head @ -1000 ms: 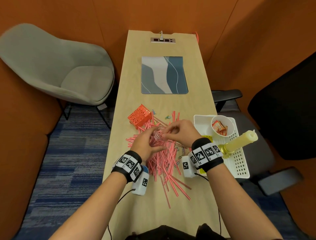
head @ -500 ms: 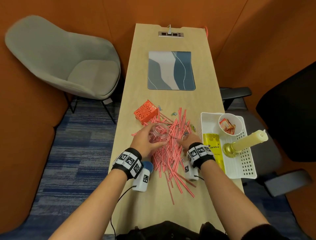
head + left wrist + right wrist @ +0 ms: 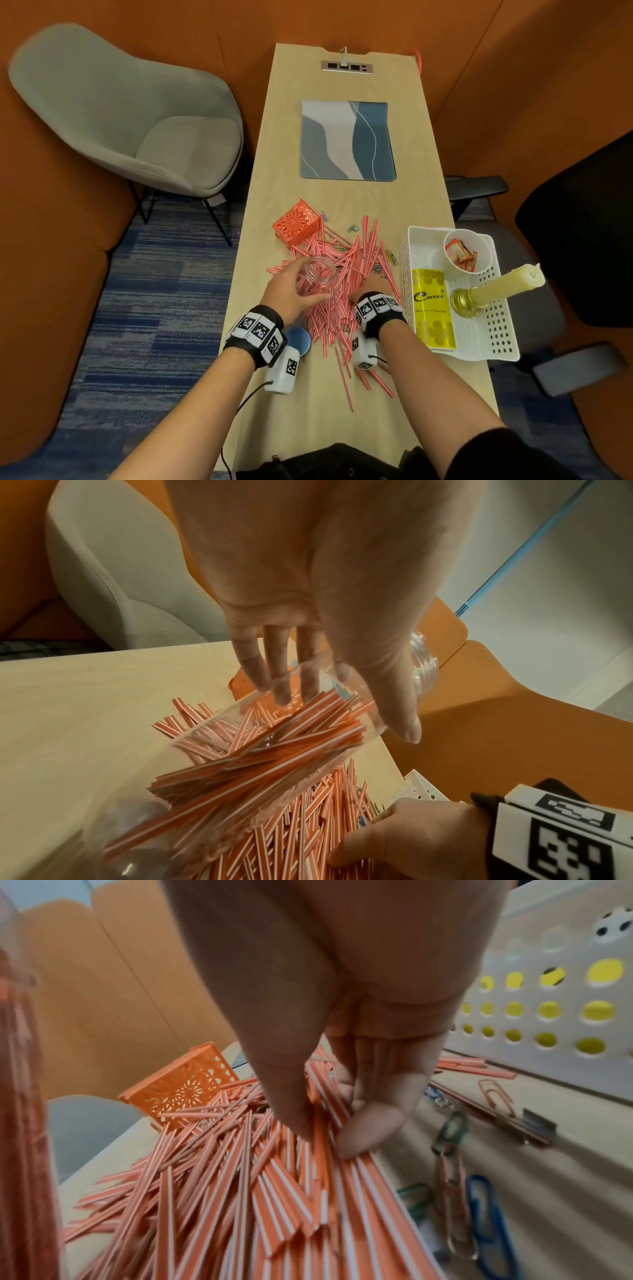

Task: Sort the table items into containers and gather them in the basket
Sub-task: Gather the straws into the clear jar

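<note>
Two hands are at work on the pile of striped sticks (image 3: 342,301). A clear jar (image 3: 317,279) is gripped by the left hand (image 3: 291,294), fingers and thumb curled round its body, and is held tilted over the pile; a bundle of sticks is seen inside it in the left wrist view. A second ago the right hand (image 3: 371,286) was raised at the jar's mouth; it has since been lowered to the right side of the pile, where a few sticks are pinched between thumb and fingertips (image 3: 346,1137). From this it is judged that one batch has been delivered and another is being gathered, with most of the pile still to be moved.

Coloured paper clips (image 3: 455,1183) are scattered on the table (image 3: 342,428) just beside the right hand, unsorted. An orange lattice box (image 3: 297,224) is set at the far edge of the pile; its contents cannot be told. A blue lid (image 3: 298,339) lies by the left wrist.

At the right edge of the table stands the white basket (image 3: 500,329), in which a yellow tin (image 3: 433,308), a candle in a brass holder (image 3: 496,287) and a white cup (image 3: 478,248) of small sachets are already placed
</note>
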